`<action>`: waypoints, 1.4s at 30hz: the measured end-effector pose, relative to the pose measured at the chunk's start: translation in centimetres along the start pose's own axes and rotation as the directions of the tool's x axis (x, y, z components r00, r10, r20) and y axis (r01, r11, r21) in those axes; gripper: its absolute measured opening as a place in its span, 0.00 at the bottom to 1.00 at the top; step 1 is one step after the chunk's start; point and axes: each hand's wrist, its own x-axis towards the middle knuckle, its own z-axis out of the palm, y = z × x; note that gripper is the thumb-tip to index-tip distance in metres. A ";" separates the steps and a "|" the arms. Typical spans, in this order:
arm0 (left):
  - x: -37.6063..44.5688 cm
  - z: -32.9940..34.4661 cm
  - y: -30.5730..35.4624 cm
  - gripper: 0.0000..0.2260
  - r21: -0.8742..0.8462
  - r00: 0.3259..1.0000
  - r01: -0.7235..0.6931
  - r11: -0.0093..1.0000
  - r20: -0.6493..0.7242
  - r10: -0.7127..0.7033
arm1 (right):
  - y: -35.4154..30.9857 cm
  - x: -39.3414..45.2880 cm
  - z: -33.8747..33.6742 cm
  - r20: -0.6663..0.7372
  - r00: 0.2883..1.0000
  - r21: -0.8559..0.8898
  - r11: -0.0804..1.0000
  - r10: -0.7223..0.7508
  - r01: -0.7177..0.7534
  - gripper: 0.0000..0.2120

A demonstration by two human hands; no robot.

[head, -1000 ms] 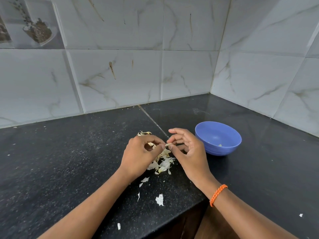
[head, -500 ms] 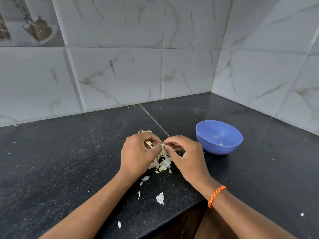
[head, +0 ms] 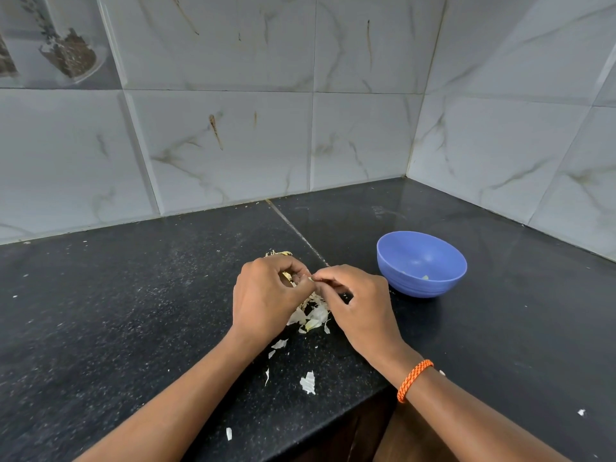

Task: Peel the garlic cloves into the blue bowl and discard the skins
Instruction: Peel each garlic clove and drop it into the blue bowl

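My left hand point(head: 266, 295) and my right hand point(head: 358, 303) meet fingertip to fingertip over a pile of pale garlic skins point(head: 311, 315) on the black counter. Both pinch a small garlic clove point(head: 310, 279), of which only a pale sliver shows between the fingers. The blue bowl point(head: 421, 263) stands just right of my right hand, with a small pale piece on its bottom. More skins peek out beyond my left knuckles.
Loose skin scraps point(head: 308, 382) lie toward the counter's front edge point(head: 333, 425), which steps back on the right. Tiled walls close the corner behind and to the right. A single white scrap point(head: 581, 412) lies at far right.
My right hand's fingers, spread a second ago, have curled in and closed on the clove against my left fingertips. The bowl and the skins have stayed put.
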 end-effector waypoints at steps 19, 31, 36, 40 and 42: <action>0.2 -0.1 0.3 0.06 -0.240 0.995 0.079 0.968 0.084 -0.061 | -0.2 0.3 -0.4 0.042 0.969 0.316 0.917 0.243 -0.243 0.07; 0.0 0.1 0.4 0.05 -0.272 0.992 0.109 0.956 0.087 -0.088 | -0.3 0.2 -0.3 0.013 0.978 0.327 0.923 0.208 -0.201 0.08; 0.0 0.2 0.3 0.06 -0.276 0.990 0.120 0.954 0.106 -0.094 | 0.0 0.3 -0.4 0.004 0.969 0.379 0.897 0.245 -0.228 0.06; 0.1 0.0 0.2 0.07 -0.242 0.992 0.113 0.964 0.078 -0.097 | 0.2 0.4 -0.4 0.005 0.960 0.424 0.869 0.280 -0.255 0.05; 0.2 -0.1 0.1 0.09 -0.174 0.996 0.083 0.981 0.047 -0.076 | 0.1 0.5 -0.5 0.013 0.955 0.444 0.854 0.297 -0.272 0.04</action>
